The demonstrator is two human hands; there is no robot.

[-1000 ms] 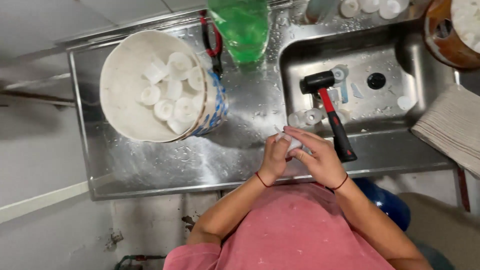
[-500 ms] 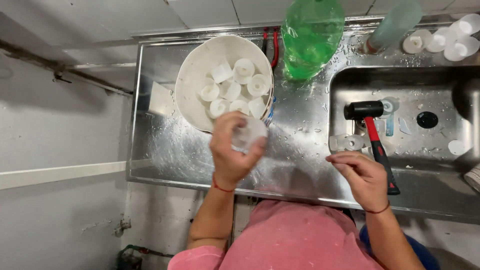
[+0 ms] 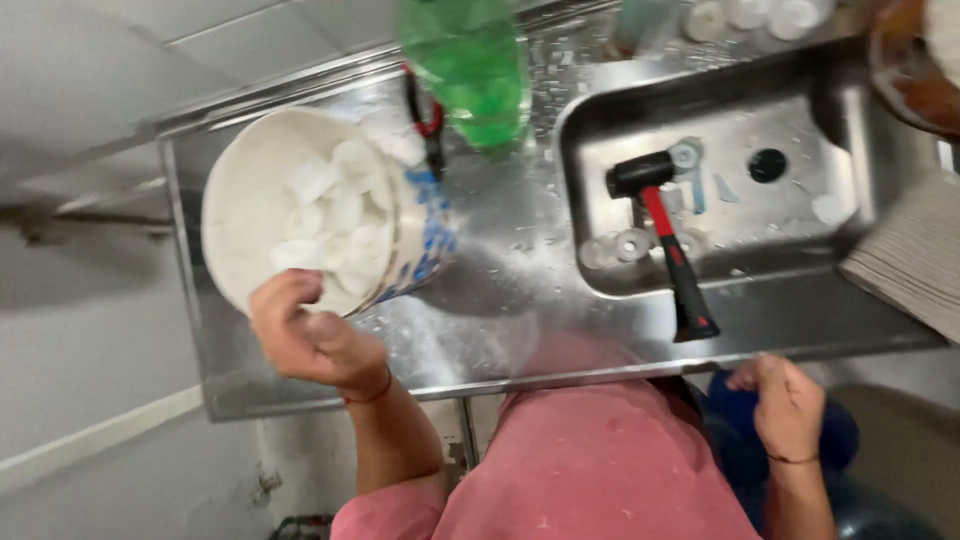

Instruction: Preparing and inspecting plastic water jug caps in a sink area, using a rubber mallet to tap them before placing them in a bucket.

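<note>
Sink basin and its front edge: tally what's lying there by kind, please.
Hammer, black head, red and black handle, propped over the front edge: 1
White round pieces beside the hammer handle: 2
White round piece at the right of the basin: 1
Grey metal tool by the hammer head: 1
Total: 5
</note>
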